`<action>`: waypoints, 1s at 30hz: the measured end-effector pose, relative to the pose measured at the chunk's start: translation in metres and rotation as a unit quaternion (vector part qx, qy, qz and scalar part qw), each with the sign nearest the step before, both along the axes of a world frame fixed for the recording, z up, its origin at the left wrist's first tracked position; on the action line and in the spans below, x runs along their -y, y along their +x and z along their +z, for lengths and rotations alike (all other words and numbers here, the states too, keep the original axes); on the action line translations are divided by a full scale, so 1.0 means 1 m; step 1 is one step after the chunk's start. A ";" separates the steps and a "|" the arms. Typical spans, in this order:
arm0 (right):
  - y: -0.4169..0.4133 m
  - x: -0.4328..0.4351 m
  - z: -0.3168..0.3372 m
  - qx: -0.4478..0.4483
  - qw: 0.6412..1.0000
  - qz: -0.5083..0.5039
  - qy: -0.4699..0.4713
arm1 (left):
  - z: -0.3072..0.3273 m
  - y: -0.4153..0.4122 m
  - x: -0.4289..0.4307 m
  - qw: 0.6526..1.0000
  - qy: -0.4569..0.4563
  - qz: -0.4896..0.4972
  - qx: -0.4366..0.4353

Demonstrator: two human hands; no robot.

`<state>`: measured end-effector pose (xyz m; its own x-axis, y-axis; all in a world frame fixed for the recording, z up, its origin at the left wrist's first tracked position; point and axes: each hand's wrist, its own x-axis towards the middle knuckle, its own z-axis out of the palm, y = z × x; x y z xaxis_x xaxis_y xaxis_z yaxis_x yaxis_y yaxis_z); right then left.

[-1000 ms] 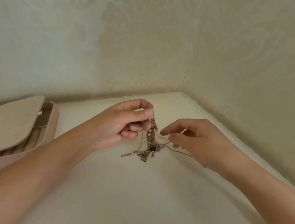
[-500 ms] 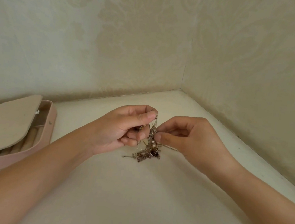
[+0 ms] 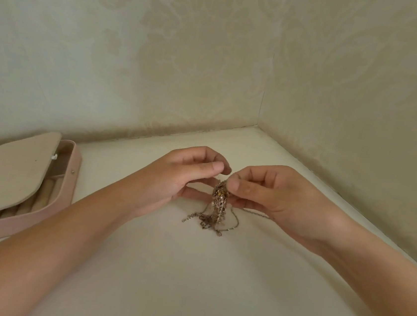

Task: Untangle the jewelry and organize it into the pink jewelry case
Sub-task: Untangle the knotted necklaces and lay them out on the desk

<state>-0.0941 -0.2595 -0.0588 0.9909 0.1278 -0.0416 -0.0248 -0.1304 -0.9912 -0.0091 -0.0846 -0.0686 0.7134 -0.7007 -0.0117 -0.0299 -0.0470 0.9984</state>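
Observation:
A tangled clump of gold-toned chains and beaded jewelry [image 3: 219,205] hangs between my two hands near the middle of the cream surface, its loose ends trailing on the surface below. My right hand [image 3: 265,193] pinches the top of the clump between thumb and fingers. My left hand [image 3: 187,178] is beside it on the left, fingers curled, the lower fingers touching the clump and the thumb and forefinger slightly apart above it. The pink jewelry case [image 3: 48,207] lies at the left, its lid part open over beige ring rolls.
Patterned cream walls meet in a corner [image 3: 257,127] just behind my hands and close off the back and right side. The cream surface [image 3: 189,272] stretches toward me in front of the jewelry.
My right hand has moved left from a stretched chain onto the clump and now pinches its top. The jewelry has bunched together and its dark red stone is out of sight.

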 end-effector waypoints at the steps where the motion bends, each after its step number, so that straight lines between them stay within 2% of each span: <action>1: 0.001 0.001 -0.001 -0.003 1.000 -0.004 0.006 | -0.001 0.000 -0.001 1.000 0.003 -0.013 0.020; 4: 0.002 0.003 -0.003 -0.012 1.000 -0.009 0.016 | 0.000 -0.002 -0.001 0.997 0.010 -0.036 0.063; 7: 0.003 0.003 -0.004 -0.011 1.000 -0.011 0.022 | 0.000 -0.002 0.000 0.991 0.048 -0.012 0.125; 10: 0.003 0.003 -0.002 -0.017 0.999 -0.007 0.034 | -0.002 -0.002 0.000 0.989 0.059 -0.003 0.138; 15: 0.003 0.000 -0.005 -0.010 0.998 0.005 0.065 | 0.002 -0.003 -0.003 0.991 0.051 -0.058 0.109; 19: 0.006 0.002 -0.002 0.047 0.991 -0.071 0.104 | 0.003 -0.004 -0.004 0.991 0.050 -0.100 0.071; 22: 0.008 0.003 -0.003 0.041 0.980 -0.096 0.168 | 0.004 -0.004 -0.004 0.992 0.049 -0.094 0.063; 30: 0.011 -0.001 -0.001 -0.006 0.968 -0.114 0.224 | -0.003 -0.003 0.002 0.999 -0.012 -0.049 -0.009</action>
<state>-0.0831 -0.2580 -0.0602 0.9953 -0.0857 -0.0450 -0.0150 0.3232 -0.9462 -0.0122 -0.0869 -0.0716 0.6419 -0.7667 -0.0056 -0.0161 -0.0208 0.9997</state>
